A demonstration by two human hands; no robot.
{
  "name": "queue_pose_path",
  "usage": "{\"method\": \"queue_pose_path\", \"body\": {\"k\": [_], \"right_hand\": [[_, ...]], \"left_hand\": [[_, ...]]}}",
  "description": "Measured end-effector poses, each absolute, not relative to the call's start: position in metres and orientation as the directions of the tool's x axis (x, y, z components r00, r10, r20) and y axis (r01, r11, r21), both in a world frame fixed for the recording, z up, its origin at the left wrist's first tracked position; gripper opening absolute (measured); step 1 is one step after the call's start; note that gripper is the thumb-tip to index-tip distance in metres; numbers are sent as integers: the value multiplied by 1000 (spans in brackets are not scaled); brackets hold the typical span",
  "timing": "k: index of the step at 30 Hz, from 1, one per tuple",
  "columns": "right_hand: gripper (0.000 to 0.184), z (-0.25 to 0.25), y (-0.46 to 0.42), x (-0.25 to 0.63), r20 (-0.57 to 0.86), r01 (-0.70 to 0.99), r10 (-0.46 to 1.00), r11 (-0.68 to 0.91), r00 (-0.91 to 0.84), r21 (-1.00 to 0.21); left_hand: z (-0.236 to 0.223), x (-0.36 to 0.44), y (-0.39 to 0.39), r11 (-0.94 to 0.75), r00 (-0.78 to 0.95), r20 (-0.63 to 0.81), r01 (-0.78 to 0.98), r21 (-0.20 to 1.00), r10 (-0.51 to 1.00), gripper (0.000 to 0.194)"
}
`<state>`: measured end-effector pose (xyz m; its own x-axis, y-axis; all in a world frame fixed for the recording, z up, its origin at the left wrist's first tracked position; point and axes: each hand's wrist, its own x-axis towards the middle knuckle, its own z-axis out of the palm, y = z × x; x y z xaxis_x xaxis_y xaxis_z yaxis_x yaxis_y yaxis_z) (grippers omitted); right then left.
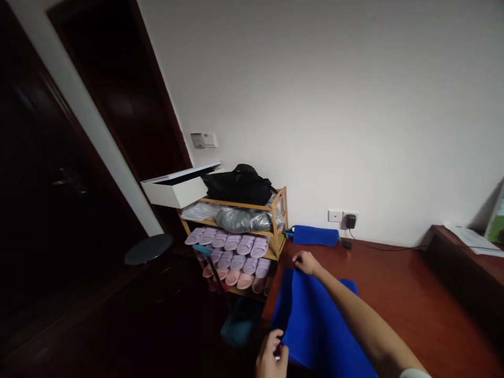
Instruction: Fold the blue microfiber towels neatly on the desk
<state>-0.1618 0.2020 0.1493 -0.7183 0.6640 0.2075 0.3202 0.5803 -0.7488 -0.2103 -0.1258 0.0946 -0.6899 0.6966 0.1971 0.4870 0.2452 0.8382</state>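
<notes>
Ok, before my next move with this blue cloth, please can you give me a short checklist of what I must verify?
1. Right hand at the far edge of the soft blue cloth: ok, its fingers pinch the edge.
2. Left hand at the near edge: cannot tell, its fingers partly hide the hold.
3. Right side of the cloth: cannot tell, the bare right forearm covers it.
4. Blue zippered pouch apart from the cloth: ok, reddish-brown polished wooden tabletop shows between them.
5. Thin black cable away from the cloth: ok, it lies along the wall side.
</notes>
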Motion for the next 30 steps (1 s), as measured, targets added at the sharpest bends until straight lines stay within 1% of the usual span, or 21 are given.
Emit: {"method": "queue_pose_path", "body": {"k": [2,4,7,9,11,14,16,18,20,23,26,28,30], "right_hand": [[21,135,201,-184,165,353,621,622,-767,-699],[25,119,202,-199,121,390,597,650,-793,-652],[30,92,205,-213,62,457,598,670,-799,-585],[32,76,206,-216,30,497,609,674,-793,-547],[34,63,207,-218,11,518,612,680,-791,-519],[39,51,207,-218,11,522,604,698,-797,-491],[38,48,206,-218,17,520,599,709,-801,-476],[35,49,204,-218,18,525,600,714,-800,-463],[30,52,202,-218,17,538,609,712,-793,-450],[25,65,196,-215,29,542,615,715,-788,-443],[23,88,192,-205,74,491,585,736,-807,-465],[22,110,190,-190,124,430,548,759,-827,-489],[22,135,187,-167,174,369,510,781,-843,-504]], "left_hand": [[79,-230,-128,340,-735,135,458,821,665,28],[69,-243,-129,442,-750,56,446,778,659,27],[58,-254,-126,568,-742,-70,445,693,667,25],[49,-255,-124,612,-733,-105,471,636,673,21],[38,-253,-122,615,-727,-61,529,585,683,19],[22,-245,-121,578,-720,98,624,525,687,27],[13,-241,-121,569,-721,183,654,499,668,27],[5,-240,-120,569,-722,223,665,484,655,27],[0,-242,-120,560,-715,212,668,491,667,29],[-1,-249,-120,559,-717,129,631,538,685,35],[10,-254,-119,583,-722,18,573,576,691,41],[22,-255,-118,595,-710,-46,550,586,703,40],[35,-255,-118,597,-692,-80,551,583,717,35]]}}
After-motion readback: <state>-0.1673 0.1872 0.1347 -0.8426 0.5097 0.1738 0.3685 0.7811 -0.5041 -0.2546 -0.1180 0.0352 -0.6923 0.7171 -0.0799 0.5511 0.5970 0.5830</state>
